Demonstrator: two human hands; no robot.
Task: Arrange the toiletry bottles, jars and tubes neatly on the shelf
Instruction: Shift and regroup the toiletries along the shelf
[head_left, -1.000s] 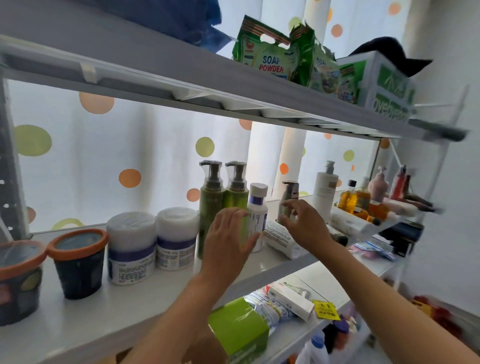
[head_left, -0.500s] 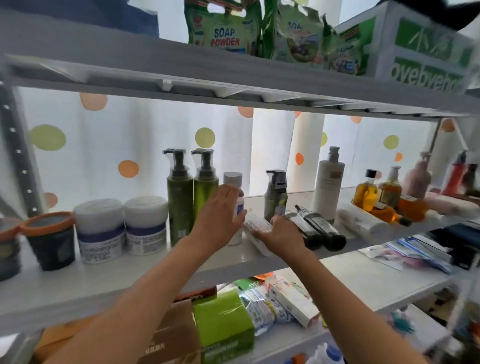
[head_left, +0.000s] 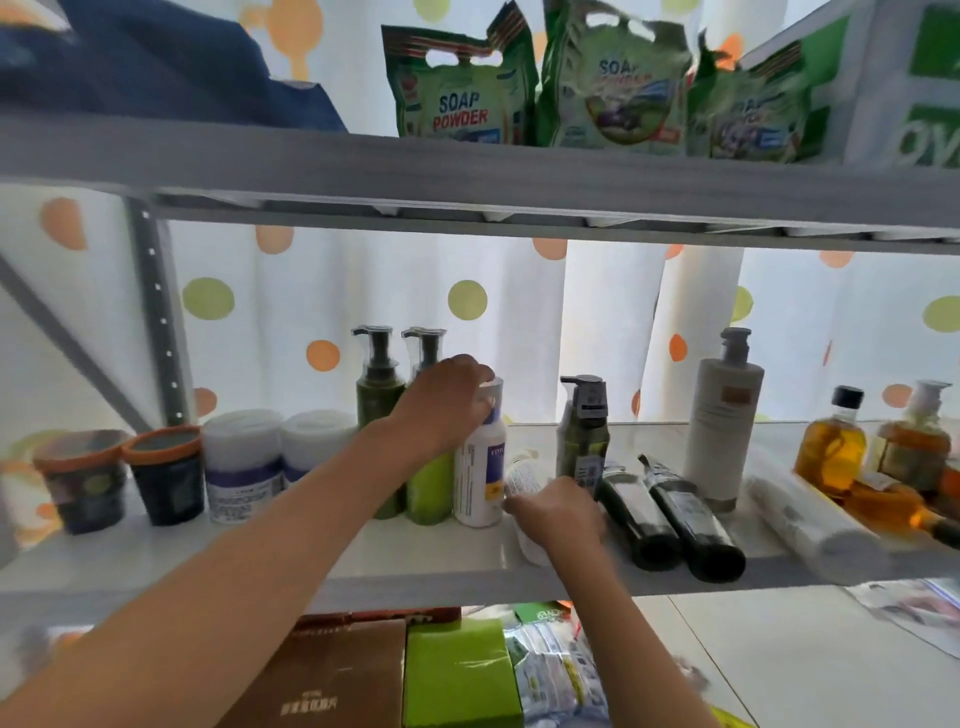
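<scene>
Left hand (head_left: 444, 402) grips the upright white bottle (head_left: 479, 480); right hand (head_left: 558, 512) clasps a lying white tube (head_left: 522, 480) on the shelf (head_left: 415, 556).

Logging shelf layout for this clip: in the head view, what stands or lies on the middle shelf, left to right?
Two orange-rimmed dark tubs → two white jars → two green pump bottles → white bottle held by left hand → two lying black tubes → tall white pump bottle → amber bottles.

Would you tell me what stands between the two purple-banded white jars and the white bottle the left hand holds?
Two green pump bottles stand there side by side, partly behind the left hand, in the head view.
</scene>
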